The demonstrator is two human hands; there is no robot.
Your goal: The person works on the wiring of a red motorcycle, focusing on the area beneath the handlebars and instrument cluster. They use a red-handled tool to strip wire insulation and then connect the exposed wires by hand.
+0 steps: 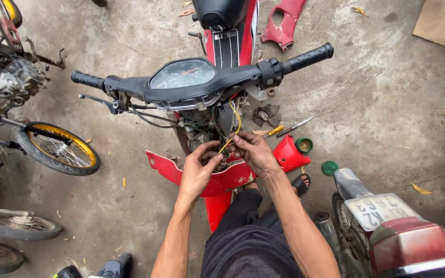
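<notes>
— Where are the hands?

— Both are down in the exposed wiring behind the headlight area of a red motorbike (pixel 227 36), below its handlebar (pixel 202 82). The left hand (pixel 200 167) has its fingers curled and pinched on something small among the wires; what exactly it grips I cannot tell. The right hand (pixel 253 152) is closed, fingertips pinching the lower end of a yellow wire (pixel 237 121).

— Which way does that wire run?

— Its long axis is close to upright in the view: it comes down from under the instrument cluster (pixel 184 74), bows slightly rightward, then slants down and left into the fingers of the right hand.

— And the bike itself?

— Its long axis runs away from the person, handlebar lying crosswise, grips pointing left and right.

— What lies nearby?

— On the concrete floor (pixel 387 103), right of the hands: a screwdriver (pixel 295 126), a loose red fairing piece (pixel 288 153) and a small green tin (pixel 304 145) with its lid (pixel 329 168) apart from it.
</notes>
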